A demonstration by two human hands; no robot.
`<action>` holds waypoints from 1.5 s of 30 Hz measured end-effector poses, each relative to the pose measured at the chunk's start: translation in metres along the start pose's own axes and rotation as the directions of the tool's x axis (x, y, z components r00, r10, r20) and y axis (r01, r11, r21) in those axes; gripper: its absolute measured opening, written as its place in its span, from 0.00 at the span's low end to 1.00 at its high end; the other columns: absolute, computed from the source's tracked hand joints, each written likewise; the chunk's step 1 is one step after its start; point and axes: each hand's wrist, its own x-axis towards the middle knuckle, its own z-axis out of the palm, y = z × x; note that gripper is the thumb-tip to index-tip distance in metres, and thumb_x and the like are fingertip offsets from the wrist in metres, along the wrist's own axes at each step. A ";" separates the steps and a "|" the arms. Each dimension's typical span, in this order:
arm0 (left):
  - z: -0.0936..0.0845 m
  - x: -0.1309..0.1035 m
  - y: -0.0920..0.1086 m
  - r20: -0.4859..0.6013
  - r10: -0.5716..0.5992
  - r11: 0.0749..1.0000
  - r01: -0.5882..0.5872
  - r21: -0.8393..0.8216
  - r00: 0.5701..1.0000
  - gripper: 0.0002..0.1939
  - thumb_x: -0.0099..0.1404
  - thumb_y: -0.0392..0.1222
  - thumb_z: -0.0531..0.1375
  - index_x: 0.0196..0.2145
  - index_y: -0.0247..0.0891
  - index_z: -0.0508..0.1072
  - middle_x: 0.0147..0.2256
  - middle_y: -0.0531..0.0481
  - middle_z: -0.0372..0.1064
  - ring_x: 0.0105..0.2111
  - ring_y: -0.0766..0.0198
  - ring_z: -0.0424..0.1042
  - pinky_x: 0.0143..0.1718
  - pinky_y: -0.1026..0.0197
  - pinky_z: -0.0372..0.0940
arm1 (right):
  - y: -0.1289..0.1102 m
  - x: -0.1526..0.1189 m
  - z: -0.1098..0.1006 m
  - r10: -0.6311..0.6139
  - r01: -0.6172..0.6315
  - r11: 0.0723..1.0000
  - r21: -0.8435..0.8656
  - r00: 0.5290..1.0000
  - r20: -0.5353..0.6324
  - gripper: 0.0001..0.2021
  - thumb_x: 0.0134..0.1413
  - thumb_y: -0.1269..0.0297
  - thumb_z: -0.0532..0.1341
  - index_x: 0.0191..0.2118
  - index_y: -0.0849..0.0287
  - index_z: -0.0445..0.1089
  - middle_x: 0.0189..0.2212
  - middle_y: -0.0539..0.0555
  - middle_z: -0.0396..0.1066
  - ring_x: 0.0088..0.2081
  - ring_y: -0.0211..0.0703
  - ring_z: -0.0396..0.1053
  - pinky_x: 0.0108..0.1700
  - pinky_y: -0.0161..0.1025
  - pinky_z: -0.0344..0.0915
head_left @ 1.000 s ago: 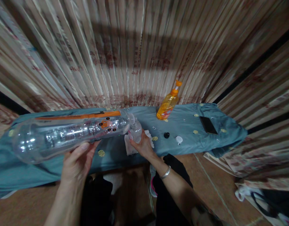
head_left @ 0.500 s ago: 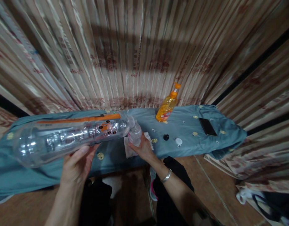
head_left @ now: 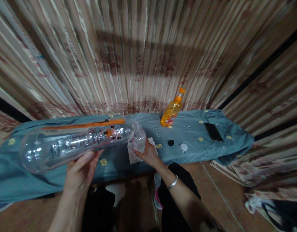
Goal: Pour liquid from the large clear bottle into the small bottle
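Note:
A large clear plastic bottle (head_left: 73, 145) with an orange label strip lies tilted nearly level in my left hand (head_left: 83, 166), which grips it from below. Its mouth, at the right end, meets the mouth of a small clear bottle (head_left: 139, 140). My right hand (head_left: 148, 153) is wrapped round that small bottle, which stands over a white cloth (head_left: 132, 157). Any liquid passing between the two mouths is too small to make out. To the right on the teal cloth cover (head_left: 148, 120) are a black cap (head_left: 171, 142) and a white cap (head_left: 183, 147).
An orange pump bottle (head_left: 171, 112) stands near the back edge of the covered surface. A dark phone (head_left: 213, 132) lies at the right. Striped curtains (head_left: 138, 58) hang behind and at the right side. A bag (head_left: 279, 212) is at the lower right.
The large bottle has shifted slightly right and its base a little down in the view. Both hands keep their holds; the whole scene sits slightly lower.

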 end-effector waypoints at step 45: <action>0.004 0.003 0.008 -0.014 0.025 1.000 -0.025 0.003 1.000 0.25 0.35 0.38 0.73 0.36 0.48 0.78 0.36 0.54 0.80 0.52 0.46 0.72 0.57 0.39 0.63 | -0.002 0.003 0.004 0.020 -0.022 0.999 0.043 0.999 0.032 0.32 0.45 0.61 0.69 0.58 0.59 0.62 0.51 0.60 0.73 0.53 0.54 0.71 0.54 0.49 0.67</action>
